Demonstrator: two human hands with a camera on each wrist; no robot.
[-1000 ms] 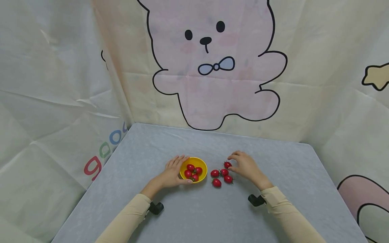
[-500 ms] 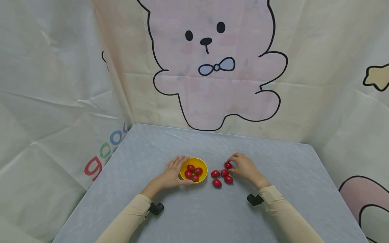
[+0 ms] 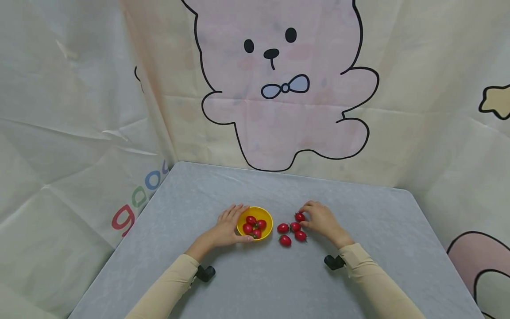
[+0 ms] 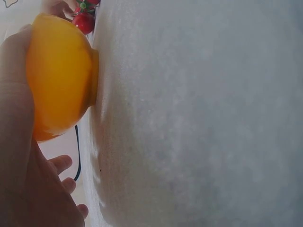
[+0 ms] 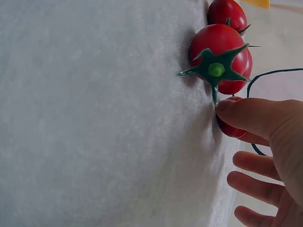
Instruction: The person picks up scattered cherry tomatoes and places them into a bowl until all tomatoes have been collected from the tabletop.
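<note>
Tomato (image 3: 299,217): best pinched lightly, lifted clear of neighbouring tomatoes (image 3: 295,227).
Right hand (image 3: 324,221): narrow, pinching that tomato.
Left hand (image 3: 227,229): curved round yellow bowl (image 3: 260,212); best held steady.

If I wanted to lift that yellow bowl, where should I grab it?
Probably by the rounded wall just under the rim, coming from the left, where the left hand holds the yellow bowl. It stands upright, its wall swelling outward above a narrow foot, which should help the grip; loose tomatoes lie to its right.
</note>
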